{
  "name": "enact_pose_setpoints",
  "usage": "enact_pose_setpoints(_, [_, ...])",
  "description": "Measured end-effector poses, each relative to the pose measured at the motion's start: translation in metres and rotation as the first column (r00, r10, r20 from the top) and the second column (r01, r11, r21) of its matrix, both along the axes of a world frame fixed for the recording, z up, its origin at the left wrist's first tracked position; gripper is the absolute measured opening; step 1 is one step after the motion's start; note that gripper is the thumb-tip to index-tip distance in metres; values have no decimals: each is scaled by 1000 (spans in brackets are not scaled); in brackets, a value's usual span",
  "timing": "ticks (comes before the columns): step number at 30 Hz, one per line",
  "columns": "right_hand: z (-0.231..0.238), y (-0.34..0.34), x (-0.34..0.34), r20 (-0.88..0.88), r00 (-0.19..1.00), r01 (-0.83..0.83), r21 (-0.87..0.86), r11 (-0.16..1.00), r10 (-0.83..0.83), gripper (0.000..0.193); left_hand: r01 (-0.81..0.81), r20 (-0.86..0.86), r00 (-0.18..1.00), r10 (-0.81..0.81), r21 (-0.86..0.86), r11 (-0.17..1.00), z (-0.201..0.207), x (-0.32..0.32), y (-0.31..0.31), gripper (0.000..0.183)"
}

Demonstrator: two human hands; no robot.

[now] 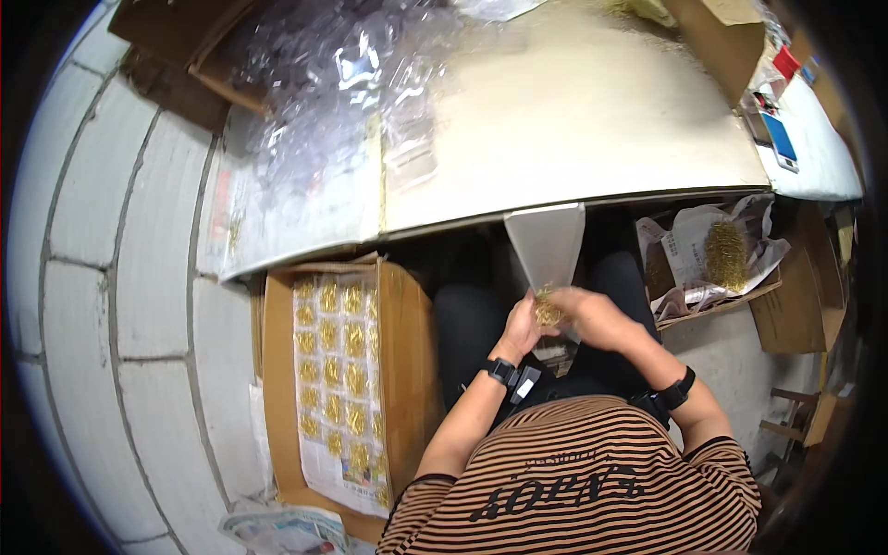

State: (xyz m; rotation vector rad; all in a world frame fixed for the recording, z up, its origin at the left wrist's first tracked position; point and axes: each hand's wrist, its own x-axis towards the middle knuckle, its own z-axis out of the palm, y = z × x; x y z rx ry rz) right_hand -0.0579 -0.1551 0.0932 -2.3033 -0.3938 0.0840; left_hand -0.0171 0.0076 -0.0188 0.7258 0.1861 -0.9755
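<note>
My left hand (521,327) is closed around a clump of small gold-coloured metal pieces (548,311), in front of my lap. My right hand (597,319) comes in from the right with its fingers at the same clump; they are smeared by motion, so their grip is unclear. Just beyond both hands, a pale tapering chute (546,242) slopes down from the table edge, its narrow end close to the gold pieces. Each wrist wears a black band.
Left of my legs, an open cardboard box (407,370) holds rows of gold bundles (354,338). To the right, a paper-lined box (703,314) contains a gold heap (726,257). Clear plastic bags (333,92) cover the left of the white table (573,111); a blue-screened phone (780,141) lies right.
</note>
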Motion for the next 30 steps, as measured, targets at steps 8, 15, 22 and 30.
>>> enact_pose_setpoints(8, [83,-70,69,389,906,172,23,985,-167,34,0,-27,1000,4,122,993,5,8,18,49])
enact_pose_setpoints(15, [83,-330,260,174,619,752,-411,515,-766,52,36,-30,999,-31,176,984,-63,21,16,40])
enact_pose_setpoints(22, [67,-321,378,3,655,552,-685,476,-755,76,-82,-164,972,167,429,900,-38,37,-6,42])
enact_pose_setpoints(30, [68,-132,282,1,939,247,-699,671,-344,79,-15,6,1000,14,373,928,-35,31,-4,33])
